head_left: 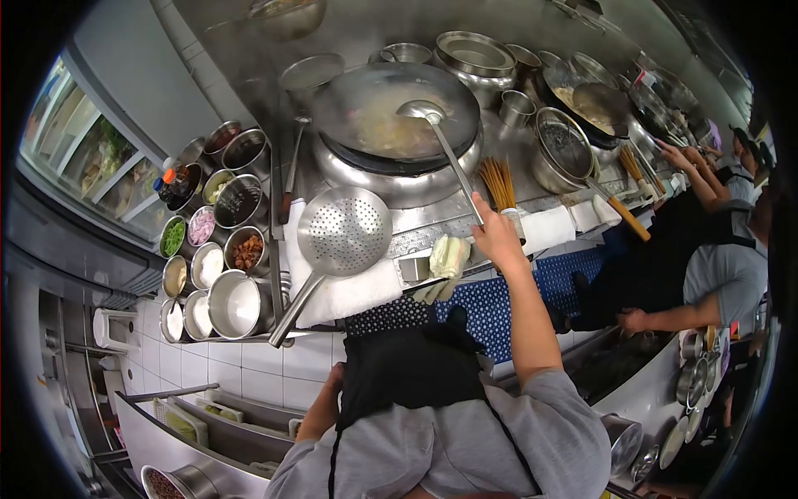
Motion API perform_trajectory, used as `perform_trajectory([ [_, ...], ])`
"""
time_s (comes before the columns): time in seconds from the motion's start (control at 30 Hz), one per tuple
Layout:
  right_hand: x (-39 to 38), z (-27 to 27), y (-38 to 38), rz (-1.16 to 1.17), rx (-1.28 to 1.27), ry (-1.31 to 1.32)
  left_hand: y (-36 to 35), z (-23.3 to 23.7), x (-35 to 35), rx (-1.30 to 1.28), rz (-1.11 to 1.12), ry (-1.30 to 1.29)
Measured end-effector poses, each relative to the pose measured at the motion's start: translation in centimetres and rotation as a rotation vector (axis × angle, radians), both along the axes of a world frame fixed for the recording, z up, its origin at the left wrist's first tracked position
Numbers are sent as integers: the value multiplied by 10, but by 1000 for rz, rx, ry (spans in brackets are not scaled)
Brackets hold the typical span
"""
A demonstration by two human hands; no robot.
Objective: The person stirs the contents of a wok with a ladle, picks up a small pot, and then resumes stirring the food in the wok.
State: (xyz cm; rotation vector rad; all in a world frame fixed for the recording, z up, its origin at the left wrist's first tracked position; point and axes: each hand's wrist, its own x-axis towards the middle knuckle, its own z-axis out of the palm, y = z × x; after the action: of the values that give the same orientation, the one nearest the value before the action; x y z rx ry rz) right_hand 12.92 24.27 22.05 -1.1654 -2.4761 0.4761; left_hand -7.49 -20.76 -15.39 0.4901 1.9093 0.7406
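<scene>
My right hand [499, 236] is closed around the handle of a long metal ladle [450, 154]. The ladle's bowl rests in the steaming food inside a large dark wok [332, 125], which sits on a round metal burner ring. Low beside my body, my left hand [337, 378] shows only in part, and its fingers are hidden. A perforated strainer [345, 231] lies on a white towel [357, 293] left of my right hand, its handle pointing toward me. Near my right hand are a folded cloth [450, 256] and a bamboo brush [499, 181].
Bowls of chopped ingredients and white powders [234, 305] stand at the left. A mesh strainer [564, 143] with a wooden handle rests on a pot at the right. Co-workers in grey shirts [723, 274] stand further right by other woks. Behind me is a counter with containers [179, 424].
</scene>
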Motion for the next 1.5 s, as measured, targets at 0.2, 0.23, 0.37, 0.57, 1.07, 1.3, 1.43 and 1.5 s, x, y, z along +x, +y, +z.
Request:
perform_trajectory([
  [0.2,2,4,-7,-24,-18,3,-10,-34,-1,102,85,-63],
  [0.23,3,3,-7,-24,-17,7,-7,-25,2,154,98,-78],
  [0.37,5,3,-10,-28,-40,25,1,4,3,233,-117,50],
  [0.57,7,3,-13,-34,-64,24,4,-4,-5,172,-220,92],
  [1.07,10,2,-12,-39,-92,29,25,7,-30,-101,-89,419],
  [1.3,9,6,-15,-53,-125,28,94,97,-24,137,7,87],
  [1.43,9,5,-15,-54,-142,36,131,121,7,291,-95,-264],
  [1.5,9,4,-15,-57,-150,37,136,112,27,309,-119,-488],
])
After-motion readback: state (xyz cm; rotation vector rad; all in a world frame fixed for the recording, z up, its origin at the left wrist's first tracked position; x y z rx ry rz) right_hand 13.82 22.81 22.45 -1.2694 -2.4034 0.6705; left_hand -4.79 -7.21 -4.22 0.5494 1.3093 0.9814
